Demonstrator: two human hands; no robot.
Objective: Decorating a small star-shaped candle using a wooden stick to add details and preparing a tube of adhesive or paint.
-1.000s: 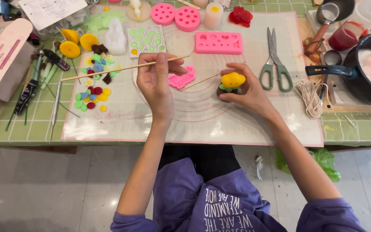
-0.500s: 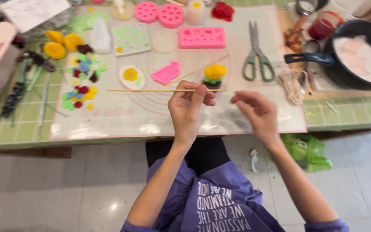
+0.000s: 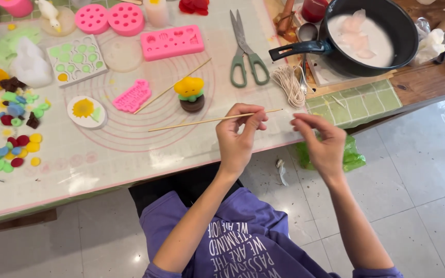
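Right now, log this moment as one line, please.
left hand: pinches thin wooden skewer | right hand: empty, fingertips pinched, beside skewer tip | yellow flower piece: on mat

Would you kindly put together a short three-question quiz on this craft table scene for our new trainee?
1. True or false: the left hand pinches the thin wooden stick.
2. Which lies nearer the dark pot: A, the green-handled scissors, or B, the sunflower disc?
3. What does the right hand hold?

Key: 1 true. 2 A. 3 Nothing visible; its fingers are pinched together just off the stick's end.
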